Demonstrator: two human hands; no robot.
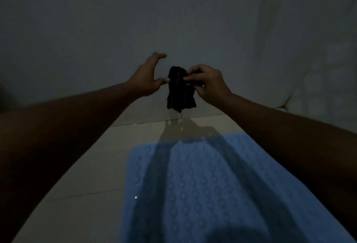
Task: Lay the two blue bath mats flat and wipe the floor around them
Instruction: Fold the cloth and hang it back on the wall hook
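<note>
Mat: we see one blue bath mat [202, 184] lying flat on the floor [87, 175], its long axis running from us toward the wall [116, 20].
Cloth: a black cloth [179, 90] hangs above the mat's far edge, loose end pointing down.
Right hand [208, 84]: curled fingers pinch the cloth's upper right side.
Left hand [146, 78]: fingers spread, holding nothing; thumb tip just beside the cloth, contact we cannot tell.
Floor: pale tiles lie left of and beyond the mat.
</note>
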